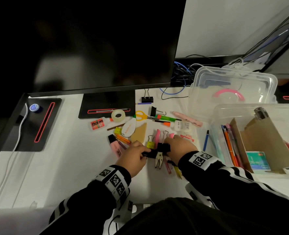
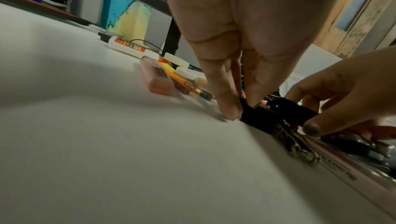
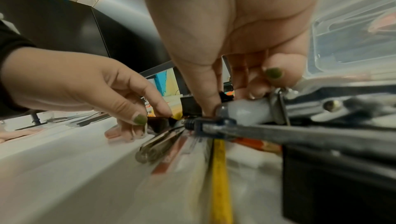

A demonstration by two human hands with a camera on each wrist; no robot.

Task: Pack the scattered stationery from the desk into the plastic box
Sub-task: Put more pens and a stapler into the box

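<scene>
Near the surface's front edge, the left hand [image 1: 132, 156] pinches a black stapler [image 1: 151, 152] between its fingers [image 2: 227, 102], while the right hand [image 1: 181, 146] pinches a black binder clip [image 1: 164, 147] beside it. Both lifts want to be straight up (loose pens lie touching), then over to the plastic box [image 1: 225, 109] at the right edge.

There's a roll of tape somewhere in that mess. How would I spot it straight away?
Start at the big black monitor and drop to its flat black base with the red-edged slot. The clear ring-shaped roll of sticky tape lies on the white desk at that base's front right corner, left of the yellow-handled scissors. It is the only round, see-through, hollow thing among the long pens and clips.
</scene>
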